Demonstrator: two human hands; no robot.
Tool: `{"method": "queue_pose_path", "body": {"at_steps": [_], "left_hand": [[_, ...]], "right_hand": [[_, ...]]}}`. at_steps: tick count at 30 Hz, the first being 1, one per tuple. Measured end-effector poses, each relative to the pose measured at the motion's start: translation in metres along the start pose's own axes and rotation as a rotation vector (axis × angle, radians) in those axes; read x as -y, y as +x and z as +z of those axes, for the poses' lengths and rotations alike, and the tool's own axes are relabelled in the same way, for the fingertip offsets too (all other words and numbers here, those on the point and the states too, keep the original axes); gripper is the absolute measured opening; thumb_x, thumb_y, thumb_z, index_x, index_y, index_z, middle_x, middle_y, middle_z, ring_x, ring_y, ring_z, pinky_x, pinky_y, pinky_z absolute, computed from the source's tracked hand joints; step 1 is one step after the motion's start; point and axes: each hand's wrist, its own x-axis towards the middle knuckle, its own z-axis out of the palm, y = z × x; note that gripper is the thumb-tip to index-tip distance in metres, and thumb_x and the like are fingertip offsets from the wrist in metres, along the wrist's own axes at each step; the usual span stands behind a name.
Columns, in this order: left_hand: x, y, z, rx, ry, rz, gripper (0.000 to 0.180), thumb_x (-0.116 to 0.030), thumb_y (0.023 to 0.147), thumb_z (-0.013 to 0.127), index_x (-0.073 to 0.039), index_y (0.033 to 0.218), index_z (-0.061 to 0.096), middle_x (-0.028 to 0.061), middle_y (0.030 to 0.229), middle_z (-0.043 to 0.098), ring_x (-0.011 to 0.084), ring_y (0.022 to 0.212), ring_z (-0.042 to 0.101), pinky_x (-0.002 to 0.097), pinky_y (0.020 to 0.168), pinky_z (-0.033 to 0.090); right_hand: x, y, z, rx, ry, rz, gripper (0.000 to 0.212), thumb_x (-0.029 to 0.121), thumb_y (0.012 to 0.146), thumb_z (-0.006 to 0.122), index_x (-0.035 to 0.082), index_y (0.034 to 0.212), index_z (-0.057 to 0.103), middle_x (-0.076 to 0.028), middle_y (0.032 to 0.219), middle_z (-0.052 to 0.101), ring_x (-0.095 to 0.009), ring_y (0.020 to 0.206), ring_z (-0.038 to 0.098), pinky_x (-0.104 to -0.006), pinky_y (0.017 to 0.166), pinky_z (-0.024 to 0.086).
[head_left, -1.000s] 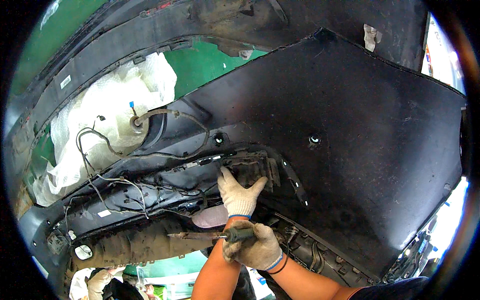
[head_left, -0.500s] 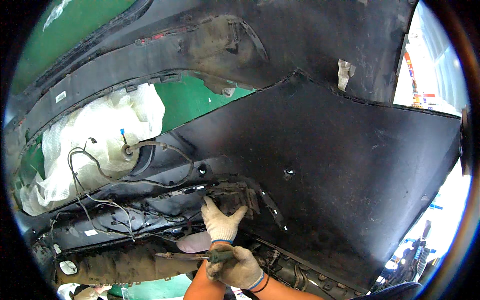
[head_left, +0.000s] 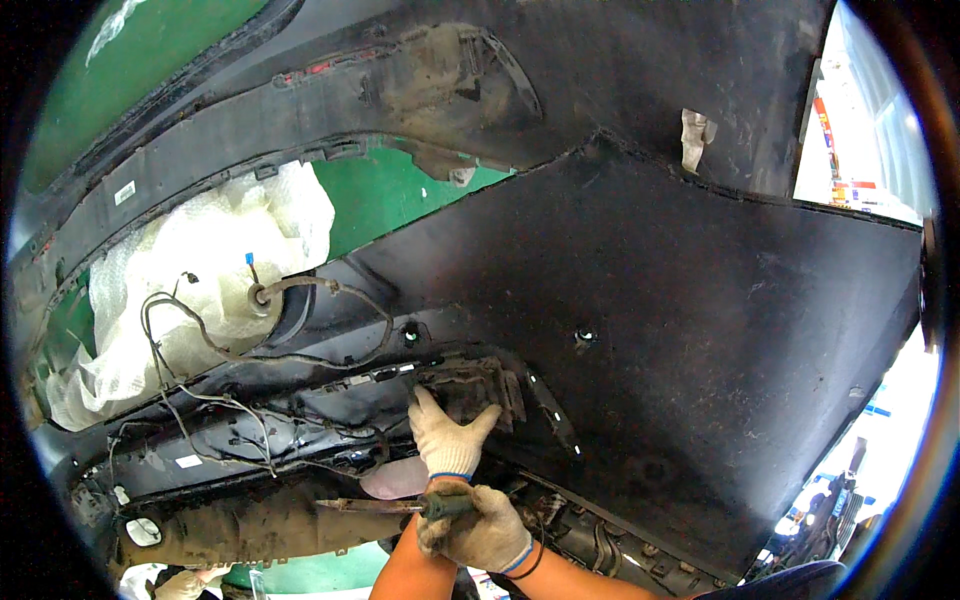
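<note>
My left hand (head_left: 450,440), in a pale knit glove, reaches onto a dark ribbed bracket area (head_left: 465,385) of a large black car bumper (head_left: 680,330). Its thumb is spread away from the fingers, and I see nothing in its grasp. Across my left wrist lies my right hand (head_left: 485,530), gloved too and closed round the green handle of a pointed metal tool (head_left: 370,506). The tool's long tapering shaft points left; its exact kind is unclear. A dark band or cord curves round my right wrist.
Loose wiring (head_left: 265,357) with a blue connector (head_left: 250,259) runs across the bumper's left part. Bubble wrap (head_left: 180,260) lies beyond, over the green floor (head_left: 380,200). Another dark bumper piece (head_left: 640,70) is at the far side. A pinkish oval piece (head_left: 395,480) sits beside my left wrist.
The view has shifted slightly, so everything sits a little to the right. Both hands keep nearly the same pose, and the tool stays in my right hand.
</note>
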Motion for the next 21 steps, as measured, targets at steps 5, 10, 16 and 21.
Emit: {"method": "queue_pose_path", "body": {"at_steps": [5, 10, 16, 21], "left_hand": [[-0.0008, -0.0009, -0.0019, 0.004, 0.011, -0.008, 0.139, -0.058, 0.066, 0.099, 0.012, 0.165, 0.031, 0.0383, 0.155, 0.048, 0.0537, 0.145, 0.049, 0.0556, 0.124, 0.043], [-0.0011, 0.002, 0.0007, 0.003, 0.014, -0.009, 0.139, -0.058, 0.067, 0.099, 0.012, 0.166, 0.031, 0.0382, 0.154, 0.049, 0.0536, 0.144, 0.049, 0.0556, 0.124, 0.043], [-0.0002, 0.0004, 0.0016, -0.006, 0.02, 0.003, 0.14, -0.058, 0.066, 0.099, 0.011, 0.166, 0.03, 0.0367, 0.149, 0.051, 0.0528, 0.14, 0.052, 0.0554, 0.122, 0.045], [0.0056, 0.0009, 0.006, -0.036, 0.033, 0.02, 0.139, -0.058, 0.066, 0.1, 0.011, 0.166, 0.031, 0.037, 0.149, 0.052, 0.0526, 0.14, 0.053, 0.0553, 0.121, 0.045]], "right_hand": [[-0.0008, 0.002, 0.0049, -0.006, 0.005, 0.003, 0.063, 0.049, 0.107, 0.067, 0.006, 0.153, 0.063, -0.016, 0.129, 0.075, -0.029, 0.114, 0.072, -0.0538, 0.103, 0.05], [0.0007, 0.0044, 0.0046, 0.042, 0.018, 0.005, 0.066, 0.046, 0.105, 0.07, 0.002, 0.153, 0.06, -0.022, 0.134, 0.072, -0.039, 0.118, 0.071, -0.0576, 0.106, 0.055], [-0.0008, 0.0043, 0.0045, 0.065, 0.013, 0.003, 0.068, 0.05, 0.104, 0.072, 0.005, 0.154, 0.061, -0.02, 0.133, 0.074, -0.037, 0.117, 0.072, -0.0573, 0.104, 0.055], [0.0006, 0.0036, 0.0051, 0.038, -0.036, 0.02, 0.069, 0.051, 0.103, 0.073, 0.006, 0.154, 0.061, -0.019, 0.132, 0.074, -0.034, 0.113, 0.072, -0.0564, 0.104, 0.054]]}}
